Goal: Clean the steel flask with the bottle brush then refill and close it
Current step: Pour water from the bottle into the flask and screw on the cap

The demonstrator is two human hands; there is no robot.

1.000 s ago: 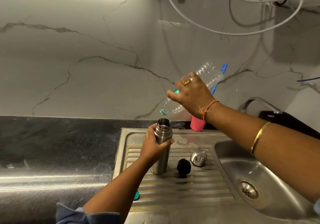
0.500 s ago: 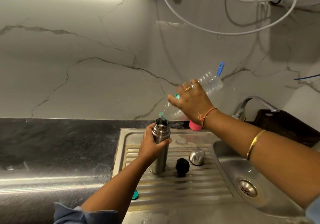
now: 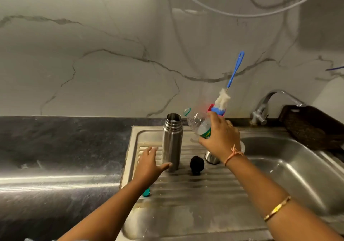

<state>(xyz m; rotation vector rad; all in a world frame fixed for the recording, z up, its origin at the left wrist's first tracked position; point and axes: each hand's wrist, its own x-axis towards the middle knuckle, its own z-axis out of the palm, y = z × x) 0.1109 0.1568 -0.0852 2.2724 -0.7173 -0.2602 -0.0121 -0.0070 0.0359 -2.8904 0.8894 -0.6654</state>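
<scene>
- Right hand (image 3: 221, 138) grips my clear plastic bottle (image 3: 197, 123), tilted beside the steel flask (image 3: 172, 140).
- My left hand (image 3: 149, 163) is spread open, thumb at the flask's base.

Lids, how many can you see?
3: a black stopper beside the flask, a steel cap half hidden behind the right hand, a green cap at the drainboard's edge. More may be hidden.

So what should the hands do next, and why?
Probably set the plastic bottle down. The right hand holds it tilted beside the steel flask, which stands open on the drainboard, and the black stopper and steel cap lie loose next to it, waiting to go on.
</scene>
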